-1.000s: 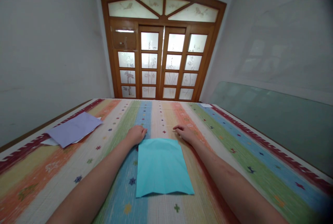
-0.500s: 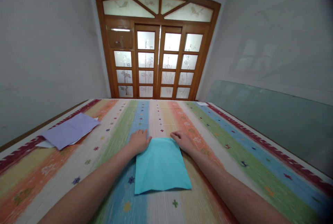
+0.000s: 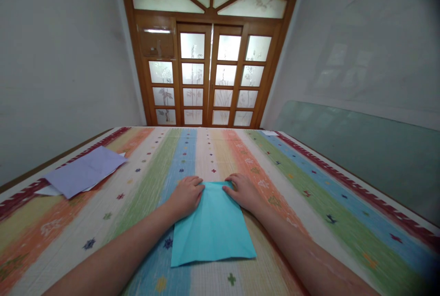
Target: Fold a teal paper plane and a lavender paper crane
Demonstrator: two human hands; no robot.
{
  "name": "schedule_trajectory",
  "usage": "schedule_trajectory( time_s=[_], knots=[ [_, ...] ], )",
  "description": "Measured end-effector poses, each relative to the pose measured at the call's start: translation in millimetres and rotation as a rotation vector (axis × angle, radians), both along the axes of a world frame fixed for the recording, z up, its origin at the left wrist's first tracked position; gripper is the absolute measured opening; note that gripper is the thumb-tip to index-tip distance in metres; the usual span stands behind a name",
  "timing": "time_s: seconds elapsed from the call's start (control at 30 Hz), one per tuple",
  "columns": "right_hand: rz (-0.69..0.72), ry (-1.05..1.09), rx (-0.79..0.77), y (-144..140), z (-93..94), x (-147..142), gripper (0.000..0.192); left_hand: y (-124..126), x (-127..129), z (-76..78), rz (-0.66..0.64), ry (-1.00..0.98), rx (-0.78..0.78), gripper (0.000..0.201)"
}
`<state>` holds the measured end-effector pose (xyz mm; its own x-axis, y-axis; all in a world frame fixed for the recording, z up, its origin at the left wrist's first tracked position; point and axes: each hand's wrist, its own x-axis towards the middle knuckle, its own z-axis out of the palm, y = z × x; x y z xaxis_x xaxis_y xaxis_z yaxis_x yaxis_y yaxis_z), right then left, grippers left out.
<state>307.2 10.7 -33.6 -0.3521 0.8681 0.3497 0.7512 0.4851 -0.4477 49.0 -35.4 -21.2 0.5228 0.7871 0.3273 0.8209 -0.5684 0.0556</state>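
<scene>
Turquoise, roughly square paper sheet with faint fan creases [image 3: 213,236]: flat on the multicoloured striped tablecloth [image 3: 144,213], directly in front of me, between my forearms. Left hand [image 3: 188,195] on its far left corner, fingers bent, thumb side against the sheet. Right hand [image 3: 244,191] on its far right corner, thumb over the paper, index finger at the far edge. Both touching; can't tell if either is actually pinching the paper or just resting on it. My hands block the view of both far corners; near edge is uncovered, slightly wavy.

Around: lavender paper sheet [image 3: 85,170] overlapping a white paper sheet [image 3: 50,190], well off to my left. Small white rectangular slip [image 3: 270,133] at the table's far right.
</scene>
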Motion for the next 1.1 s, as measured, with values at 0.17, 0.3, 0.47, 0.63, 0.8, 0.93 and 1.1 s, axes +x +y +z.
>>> schedule_trajectory(
  time_s=[0.17, 0.3, 0.47, 0.63, 0.8, 0.93, 1.1],
  knots=[
    [-0.036, -0.038, 0.031, -4.6, 3.8, -0.4, 0.018, -3.8, 0.0, 5.0, -0.052, 0.015, -0.008, 0.030],
    [-0.055, -0.033, 0.039, -9.5, 8.7, -1.1, 0.007, -6.7, 0.9, 8.4, -0.066, 0.034, -0.013, 0.030],
    [-0.069, -0.032, 0.050, -14.5, 10.5, -4.4, 0.019, -6.9, -2.9, 7.7, -0.064, 0.025, -0.031, 0.036],
    [-0.095, -0.092, 0.097, -12.1, 4.4, -3.0, 0.052, -8.6, -6.7, 9.7, -0.085, 0.017, -0.047, 0.047],
    [-0.126, -0.165, 0.073, -10.1, 1.4, 0.2, 0.043, -8.3, -5.9, 9.1, -0.058, 0.011, -0.048, 0.048],
    [-0.103, -0.156, 0.062, -11.2, 3.5, -1.1, 0.036, -6.2, -4.8, 8.4, 0.035, -0.035, -0.023, 0.046],
    [-0.105, -0.154, 0.054, -12.0, 4.0, -3.8, 0.033, -7.0, -3.9, 11.1, 0.006, -0.049, -0.045, 0.041]
  ],
)
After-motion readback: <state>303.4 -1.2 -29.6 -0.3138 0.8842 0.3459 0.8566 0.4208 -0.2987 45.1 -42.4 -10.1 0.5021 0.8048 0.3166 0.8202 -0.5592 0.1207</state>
